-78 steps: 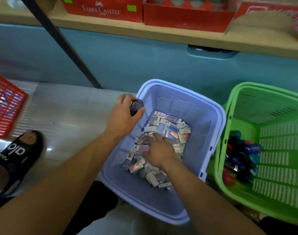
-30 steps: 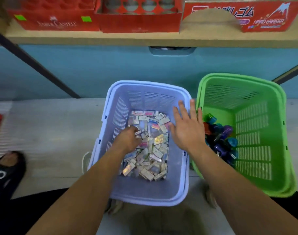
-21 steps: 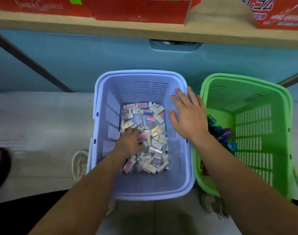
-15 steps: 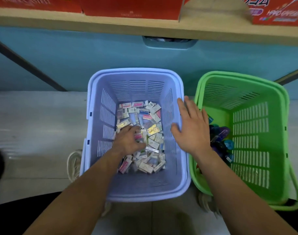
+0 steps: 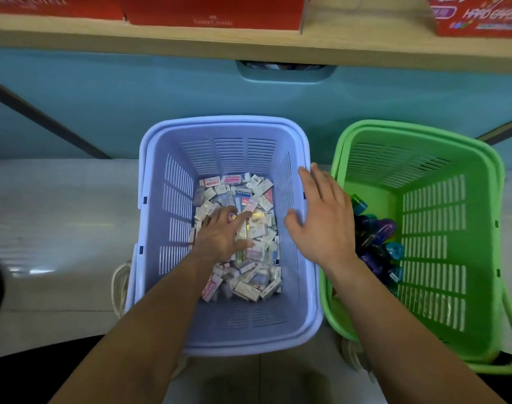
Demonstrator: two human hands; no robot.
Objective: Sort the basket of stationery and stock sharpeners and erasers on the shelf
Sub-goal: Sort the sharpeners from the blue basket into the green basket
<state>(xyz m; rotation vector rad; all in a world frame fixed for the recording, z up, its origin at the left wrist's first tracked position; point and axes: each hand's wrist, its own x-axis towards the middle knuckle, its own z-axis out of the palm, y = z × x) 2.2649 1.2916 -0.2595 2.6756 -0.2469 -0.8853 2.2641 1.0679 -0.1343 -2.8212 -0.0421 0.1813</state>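
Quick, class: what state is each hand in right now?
Left hand: open, fingers spread on the erasers.
Right hand: open, holding nothing, over the purple basket.

Erasers (image 5: 259,228) are covering purple basket's (image 5: 173,199) middle and far floor, leaving near end bare. Sharpeners (image 5: 377,237) are crowding green basket's (image 5: 441,258) left wall. Right hand (image 5: 324,225) is blocking the 2 inner rims.

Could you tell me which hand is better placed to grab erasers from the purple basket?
Left, likely: the left hand rests on the erasers; the right hand is open above the purple basket rim.
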